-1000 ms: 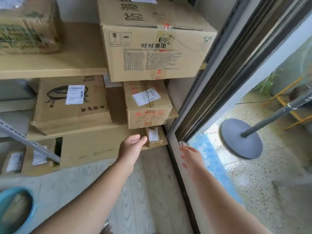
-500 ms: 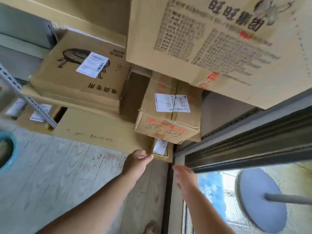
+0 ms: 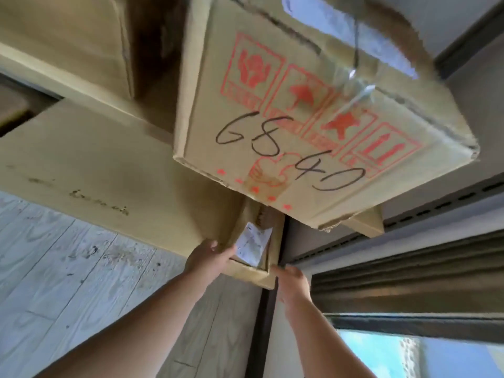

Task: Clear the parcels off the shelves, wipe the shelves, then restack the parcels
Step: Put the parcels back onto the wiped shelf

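Where lowest shelf meets floor: small brown cardboard parcel with white label point(image 3: 252, 251).
Left hand point(image 3: 208, 259): fingers curled round its left edge.
Right hand point(image 3: 291, 281): touching right corner, grip unclear.
Since earlier: both hands moved from mid-air onto parcel.

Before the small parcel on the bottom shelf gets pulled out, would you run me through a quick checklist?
1. Left hand on the small parcel: ok, at its left side.
2. Right hand on it: ok, touching the right corner.
3. Firm grip: cannot tell, fingertips hidden.
4. Headroom: not ok, the box marked 6840 overhangs directly above.
5. Floor free for setting it down: ok.
6. Parcel's label secure: not ok, crumpled and lifting.
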{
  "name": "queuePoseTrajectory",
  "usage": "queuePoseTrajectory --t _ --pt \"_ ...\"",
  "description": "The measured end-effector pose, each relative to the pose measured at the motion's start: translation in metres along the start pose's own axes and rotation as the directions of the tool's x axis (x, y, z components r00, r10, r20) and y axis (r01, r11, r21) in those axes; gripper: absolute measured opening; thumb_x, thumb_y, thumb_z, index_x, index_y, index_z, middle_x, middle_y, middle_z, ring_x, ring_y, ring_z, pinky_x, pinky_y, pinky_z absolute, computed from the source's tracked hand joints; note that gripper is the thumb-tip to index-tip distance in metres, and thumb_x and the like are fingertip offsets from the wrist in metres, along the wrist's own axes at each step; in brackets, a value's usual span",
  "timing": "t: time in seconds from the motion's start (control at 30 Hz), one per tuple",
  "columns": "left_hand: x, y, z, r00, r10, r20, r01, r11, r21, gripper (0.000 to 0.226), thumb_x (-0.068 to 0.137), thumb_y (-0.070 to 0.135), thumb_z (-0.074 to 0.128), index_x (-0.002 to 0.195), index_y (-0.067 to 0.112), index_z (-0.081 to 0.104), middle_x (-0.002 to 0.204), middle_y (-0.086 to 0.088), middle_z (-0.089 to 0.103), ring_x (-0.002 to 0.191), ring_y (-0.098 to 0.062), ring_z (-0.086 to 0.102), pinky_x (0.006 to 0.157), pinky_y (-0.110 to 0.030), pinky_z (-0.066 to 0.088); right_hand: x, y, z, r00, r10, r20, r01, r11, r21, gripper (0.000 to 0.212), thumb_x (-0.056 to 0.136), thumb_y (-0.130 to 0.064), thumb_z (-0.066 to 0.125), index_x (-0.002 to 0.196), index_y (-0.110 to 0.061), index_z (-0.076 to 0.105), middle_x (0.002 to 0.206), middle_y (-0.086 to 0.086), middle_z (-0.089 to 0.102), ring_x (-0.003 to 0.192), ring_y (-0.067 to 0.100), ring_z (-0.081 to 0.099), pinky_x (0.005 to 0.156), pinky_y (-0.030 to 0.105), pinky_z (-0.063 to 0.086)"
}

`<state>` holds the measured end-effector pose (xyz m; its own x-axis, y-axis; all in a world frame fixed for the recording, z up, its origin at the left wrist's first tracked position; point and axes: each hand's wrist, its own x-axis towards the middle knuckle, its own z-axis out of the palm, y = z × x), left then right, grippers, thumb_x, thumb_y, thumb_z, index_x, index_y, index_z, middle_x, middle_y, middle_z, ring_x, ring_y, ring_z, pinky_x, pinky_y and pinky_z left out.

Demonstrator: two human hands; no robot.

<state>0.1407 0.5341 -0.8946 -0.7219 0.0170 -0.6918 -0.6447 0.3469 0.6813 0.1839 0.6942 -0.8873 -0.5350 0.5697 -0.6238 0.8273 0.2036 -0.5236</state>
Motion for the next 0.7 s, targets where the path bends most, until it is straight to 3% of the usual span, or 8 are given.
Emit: queuePoseTrajectory --t 0.1,0.2,0.33,0.47,0.57,0.7 --pt "0.038 -0.02 0.022 1.0 0.009 -0.01 -0.009 1.0 -0.006 0.055 0.09 0.044 0.056 0.128 0.005 0.051 0.129 -0.013 0.055 0.118 -0.029 0.051 0.091 -0.031 0.04 0.042 0.014 0.01 0.999 -0.026 -0.029 0.025 0.999 -0.032 0.068 0.087 -0.033 0.059 0.147 -0.019 0.03 0.131 0.007 0.054 0.105 0.026 0.055 0.083 0.032 0.044" --pt "0.065 -0.038 0.038 1.0 0.031 0.003 -0.03 0.999 -0.017 0.06 0.09 0.05 0.053 0.133 0.009 0.047 0.133 -0.01 0.052 0.12 -0.028 0.05 0.095 -0.031 0.039 0.072 0.025 0.023 1.0 -0.003 -0.002 0.003 0.998 0.056 0.07 0.089 -0.038 0.059 0.148 -0.025 0.025 0.142 0.004 0.045 0.123 0.027 0.047 0.1 0.036 0.042" --pt "0.088 -0.046 0.053 0.982 0.054 0.182 -0.029 0.99 -0.138 0.078 0.089 0.058 0.048 0.15 0.02 0.017 0.155 0.0 0.022 0.14 -0.022 0.027 0.109 -0.036 0.025 0.093 0.028 0.041 0.989 0.024 0.145 -0.059 0.968 0.244 0.06 0.087 -0.043 0.061 0.141 -0.034 0.036 0.137 -0.005 0.044 0.122 0.022 0.044 0.104 0.041 0.04" --pt "0.092 -0.049 0.062 0.97 0.114 0.214 -0.07 0.977 -0.203 0.062 0.093 0.045 0.051 0.144 0.015 0.032 0.148 -0.003 0.038 0.134 -0.021 0.036 0.101 -0.028 0.031 0.093 0.025 0.049 0.985 -0.021 0.171 -0.024 0.967 0.255 0.052 0.085 -0.034 0.067 0.132 -0.032 0.044 0.111 -0.01 0.053 0.093 0.013 0.055 0.085 0.033 0.047" --pt "0.076 -0.046 0.056 0.98 0.104 0.17 -0.066 0.974 -0.214 0.059 0.094 0.041 0.051 0.143 0.015 0.033 0.144 -0.004 0.043 0.13 -0.023 0.041 0.092 -0.025 0.032 0.083 0.026 0.047 0.987 -0.055 0.154 0.024 0.98 0.195 0.06 0.079 -0.029 0.072 0.132 -0.03 0.045 0.11 -0.005 0.062 0.101 0.021 0.061 0.095 0.042 0.048" --pt "0.029 -0.038 0.034 0.982 0.091 0.164 -0.048 0.967 -0.249 0.053 0.095 0.04 0.049 0.142 0.019 0.035 0.139 0.0 0.048 0.12 -0.02 0.048 0.09 -0.027 0.035 0.042 0.023 0.038 0.986 -0.054 0.16 0.027 0.986 0.167 0.056 0.078 -0.023 0.073 0.126 -0.028 0.046 0.109 0.0 0.064 0.1 0.024 0.063 0.093 0.043 0.051"
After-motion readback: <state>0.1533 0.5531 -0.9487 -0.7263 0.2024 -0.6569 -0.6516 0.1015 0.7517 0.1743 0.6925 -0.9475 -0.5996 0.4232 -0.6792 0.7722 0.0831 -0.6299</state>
